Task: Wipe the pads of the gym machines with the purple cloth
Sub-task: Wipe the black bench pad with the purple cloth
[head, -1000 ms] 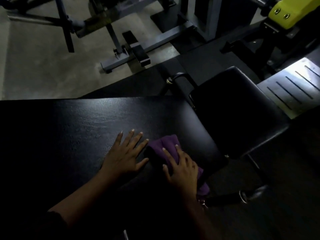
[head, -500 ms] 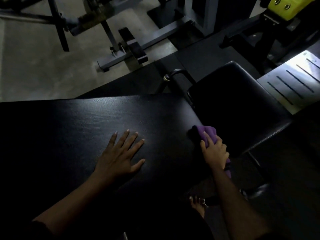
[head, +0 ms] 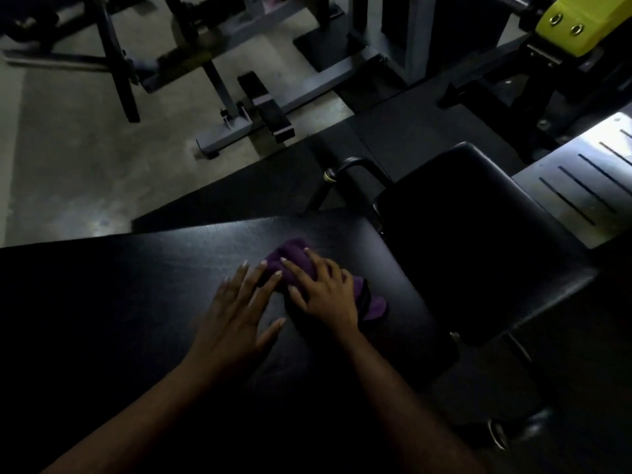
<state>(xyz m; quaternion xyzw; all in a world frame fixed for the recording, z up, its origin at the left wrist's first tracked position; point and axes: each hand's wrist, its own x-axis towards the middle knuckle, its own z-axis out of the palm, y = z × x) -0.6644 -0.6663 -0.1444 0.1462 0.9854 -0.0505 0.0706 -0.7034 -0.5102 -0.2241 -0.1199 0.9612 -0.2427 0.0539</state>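
On the big black pad (head: 136, 302), towards its right end, my right hand (head: 325, 292) sits on top of the purple cloth (head: 294, 254). My fingers are bent over the bunched fabric and grip it against the pad's surface. Part of the cloth pokes out ahead of my fingertips, and a flap of it shows past the outer side of my hand, nearer the pad's right edge.

My left hand (head: 239, 309) lies flat on the same pad just to the left of the cloth, palm down, fingers straight and spread, thumb angled out. It holds nothing. Its longest fingertips reach the cloth's left edge; I cannot tell whether they touch it.

Just beyond the right end of the big pad is a second black pad (head: 478, 251), set lower and tilted away. A curved black handle (head: 355, 164) rises just past the big pad's far right corner. Farther right of the second pad lies a pale metal plate (head: 581, 186) with dark slots, and above that a yellow machine part (head: 581, 18). Beyond the far edge of the big pad, well apart from it, a grey machine frame (head: 307, 94) stands on the concrete floor (head: 68, 165).
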